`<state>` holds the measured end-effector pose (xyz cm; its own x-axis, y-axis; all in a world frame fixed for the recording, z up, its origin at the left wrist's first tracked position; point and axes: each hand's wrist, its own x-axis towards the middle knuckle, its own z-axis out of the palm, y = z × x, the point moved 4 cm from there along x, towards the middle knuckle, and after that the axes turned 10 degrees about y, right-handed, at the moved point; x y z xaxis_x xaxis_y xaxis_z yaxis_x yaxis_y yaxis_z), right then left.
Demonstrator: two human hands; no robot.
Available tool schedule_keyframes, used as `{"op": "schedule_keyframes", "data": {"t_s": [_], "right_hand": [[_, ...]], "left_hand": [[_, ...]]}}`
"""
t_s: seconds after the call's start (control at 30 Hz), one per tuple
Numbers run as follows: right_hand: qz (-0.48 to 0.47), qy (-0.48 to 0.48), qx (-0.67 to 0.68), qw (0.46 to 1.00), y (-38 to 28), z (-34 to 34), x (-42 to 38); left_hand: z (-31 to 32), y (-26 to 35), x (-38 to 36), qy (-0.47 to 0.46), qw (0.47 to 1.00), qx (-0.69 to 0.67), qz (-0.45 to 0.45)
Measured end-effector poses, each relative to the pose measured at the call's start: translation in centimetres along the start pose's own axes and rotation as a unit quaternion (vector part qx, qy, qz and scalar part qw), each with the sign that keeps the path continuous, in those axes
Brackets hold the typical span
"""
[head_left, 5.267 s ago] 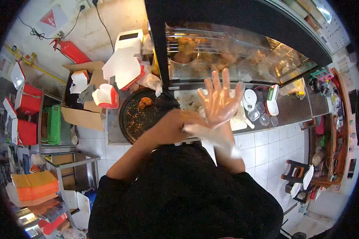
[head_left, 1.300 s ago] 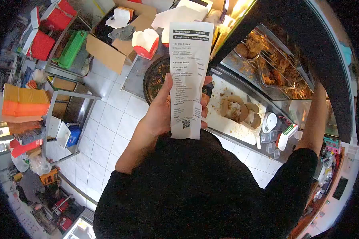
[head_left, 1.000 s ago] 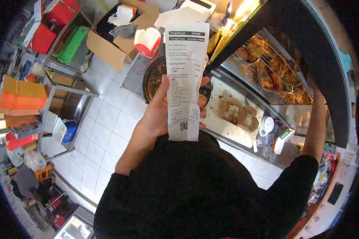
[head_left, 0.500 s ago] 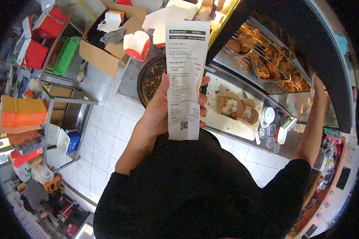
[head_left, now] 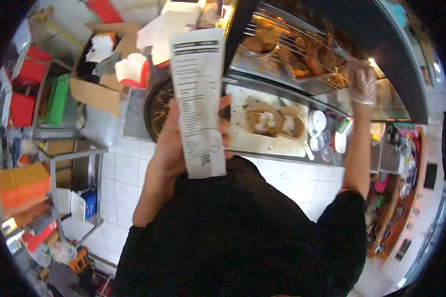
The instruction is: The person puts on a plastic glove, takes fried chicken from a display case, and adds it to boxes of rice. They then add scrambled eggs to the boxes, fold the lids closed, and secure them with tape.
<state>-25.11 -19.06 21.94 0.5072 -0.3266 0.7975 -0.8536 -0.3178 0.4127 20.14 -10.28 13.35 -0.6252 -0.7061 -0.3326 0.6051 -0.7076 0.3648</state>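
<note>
Pinching the receipt [head_left: 198,99] in your left hand [head_left: 169,136], you may bump the food rack [head_left: 302,57] because your gloved right hand [head_left: 362,83]—grip too blurred to tell—hovers near it.

One head-worn camera looks forward and steeply down over the black shirt [head_left: 233,232]. Its wide view sits close to the receipt [head_left: 198,104], the counter [head_left: 135,117] farther off

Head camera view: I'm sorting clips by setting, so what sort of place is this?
Probably a takeaway kitchen: a display case of fried food, a printed receipt, a red-and-white carton.
</note>
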Motion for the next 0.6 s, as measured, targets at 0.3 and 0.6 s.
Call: {"op": "schedule_keyframes", "data": {"t_s": [0.3, 0.6], "right_hand": [[0.565, -0.394, 0.294, 0.663, -11.2, 4.6, -26.6], [0.354, -0.072, 0.036, 0.932, -2.8, -1.2, -9.4]], "left_hand": [[-1.4, -0.5, 1.5, 0.007, 1.000, 0.000, -0.001], [-0.4, -1.1, 3.0, 0.001, 1.000, 0.029, -0.006]]}}
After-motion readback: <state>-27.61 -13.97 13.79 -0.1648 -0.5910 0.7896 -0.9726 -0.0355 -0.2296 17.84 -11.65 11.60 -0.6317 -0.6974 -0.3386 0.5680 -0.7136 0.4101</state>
